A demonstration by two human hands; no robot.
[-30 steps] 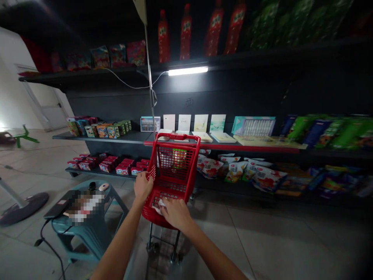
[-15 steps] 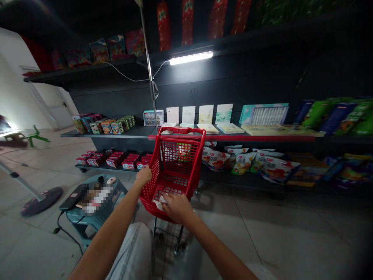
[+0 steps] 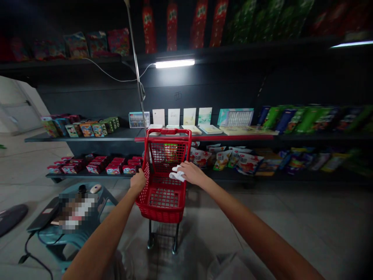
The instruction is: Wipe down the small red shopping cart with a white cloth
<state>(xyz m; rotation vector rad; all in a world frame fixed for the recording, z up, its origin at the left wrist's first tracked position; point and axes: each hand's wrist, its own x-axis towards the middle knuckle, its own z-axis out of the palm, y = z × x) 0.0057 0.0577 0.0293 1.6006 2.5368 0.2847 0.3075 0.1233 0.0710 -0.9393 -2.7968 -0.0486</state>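
My left hand grips the left wall of a red mesh shopping basket on a wheeled cart. My right hand is raised at the basket's right side, pinching a crumpled white cloth above the right rim. The cloth hangs inside the basket's opening. A green and orange package shows through the basket's far mesh; I cannot tell whether it lies inside the basket or behind it.
Dark store shelving holds boxed toys, cards, and snack bags ahead. A teal plastic stool at lower left bears a computer mouse and pixelated items. A metal pole stands behind the cart. A cable lies on the tiled floor.
My right hand has lifted the white cloth from the basket floor toward the right rim. The view has swung, shifting the shelves and stool left, and my left hand stays on the basket wall.
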